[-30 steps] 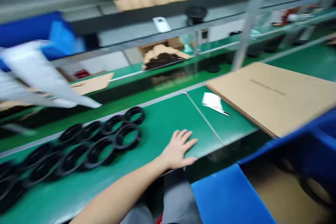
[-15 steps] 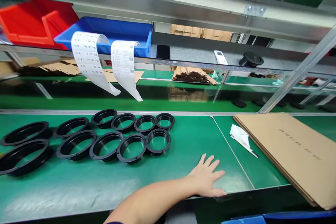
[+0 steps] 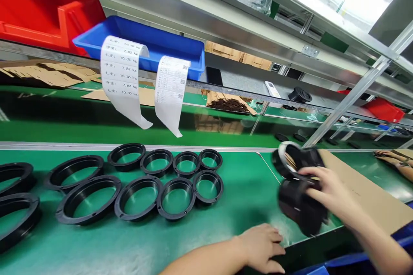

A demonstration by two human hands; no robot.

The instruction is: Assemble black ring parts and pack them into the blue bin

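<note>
Looking at my right hand first: the fingers are curled shut around a stack of black round parts at the right of the frame. They're a bit motion-blurred, so I can't say exactly how many there are; looks like two or more, one with a pale ring at its mouth. The stack's long axis tilts from upper left down to lower right, and it hangs just above the right end of the green tabletop, in front of the brown cardboard sheet.

My left hand sits low in the frame, palm down at the tabletop's near edge, fingers loosely bent and holding nothing. It's below and a bit left of the stack, close but not touching.

Further left of both hands, the black rings lie flat in two rows, getting bigger toward the left edge. The left hand is the nearer one to them; the closest ring is up and to its left.

Behind them, two paper strips hang from a blue bin, with a red bin in the upper left. Someone else's hand shows at the far right edge.
</note>
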